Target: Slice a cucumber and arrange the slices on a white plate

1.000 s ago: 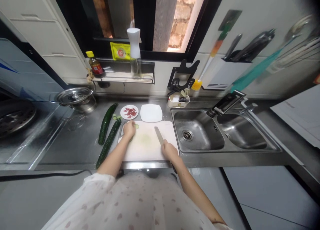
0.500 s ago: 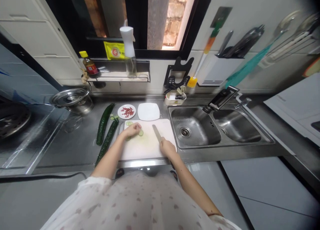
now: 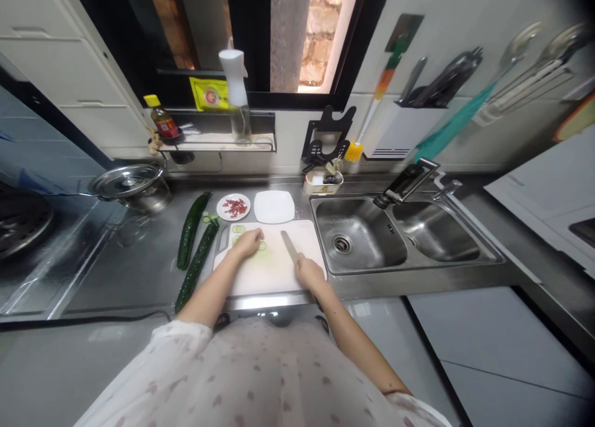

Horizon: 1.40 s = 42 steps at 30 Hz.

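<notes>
Cucumber slices (image 3: 238,228), round, pale, green-rimmed

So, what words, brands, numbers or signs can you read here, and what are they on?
None is readable.
Yellow packet: print around a red emblem, too small and blurred.
Yellow-capped bottle: red label, too small.
Knife: no lettering I can make out.
Chopping board: no lettering I can make out.

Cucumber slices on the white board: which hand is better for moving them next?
Probably the left hand: it is close beside the cucumber slices, while the right hand holds the knife farther off. I can't tell whether the left pinches one.
</notes>
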Each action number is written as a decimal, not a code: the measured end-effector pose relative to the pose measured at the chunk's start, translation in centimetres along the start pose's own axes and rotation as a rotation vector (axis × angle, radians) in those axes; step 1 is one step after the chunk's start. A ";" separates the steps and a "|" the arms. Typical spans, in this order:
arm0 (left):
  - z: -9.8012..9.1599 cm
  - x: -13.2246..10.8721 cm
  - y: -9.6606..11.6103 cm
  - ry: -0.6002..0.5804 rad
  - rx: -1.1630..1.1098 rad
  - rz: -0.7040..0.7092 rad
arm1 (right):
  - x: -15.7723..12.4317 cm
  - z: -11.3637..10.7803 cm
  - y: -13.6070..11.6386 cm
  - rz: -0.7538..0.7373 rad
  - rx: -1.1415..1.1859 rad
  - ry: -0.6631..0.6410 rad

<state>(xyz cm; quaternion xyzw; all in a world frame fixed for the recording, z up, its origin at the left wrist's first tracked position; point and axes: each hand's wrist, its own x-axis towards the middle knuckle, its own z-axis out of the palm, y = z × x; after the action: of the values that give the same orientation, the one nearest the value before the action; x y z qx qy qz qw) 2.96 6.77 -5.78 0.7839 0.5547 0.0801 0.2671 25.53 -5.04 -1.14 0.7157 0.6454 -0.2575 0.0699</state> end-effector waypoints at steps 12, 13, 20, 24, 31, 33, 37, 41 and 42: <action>1.3 -0.4 0.1 0.087 0.075 -0.294 | -1.3 -0.8 -1.2 -0.087 -0.080 -0.011; 1.3 -0.4 0.2 0.087 0.070 -0.305 | -1.6 -0.9 -1.5 -0.100 -0.090 -0.014; 1.0 -0.2 0.3 0.087 0.032 -0.331 | -3.0 -0.4 -3.0 -0.191 -0.148 -0.059; 1.1 0.0 0.2 0.083 0.033 -0.344 | -2.9 0.3 -3.1 -0.196 -0.158 -0.051; 1.1 0.1 0.1 0.063 0.037 -0.350 | -2.7 0.5 -3.1 -0.218 -0.173 -0.038; 1.0 0.2 0.1 0.060 0.036 -0.343 | -2.7 0.6 -3.1 -0.222 -0.178 -0.039; 0.9 0.2 0.0 0.057 0.034 -0.343 | -2.5 0.7 -2.9 -0.228 -0.189 -0.058; 0.9 0.3 -0.1 0.048 0.013 -0.336 | -2.5 0.4 -2.7 -0.235 -0.210 -0.073; 0.9 0.3 -0.1 0.048 0.007 -0.335 | -2.5 0.2 -2.7 -0.238 -0.212 -0.080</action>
<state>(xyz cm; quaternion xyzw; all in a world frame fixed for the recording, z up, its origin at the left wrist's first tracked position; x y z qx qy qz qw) 3.36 6.73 -6.65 0.6792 0.6843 0.0512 0.2605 22.78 -6.92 0.44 0.6119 0.7460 -0.2226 0.1396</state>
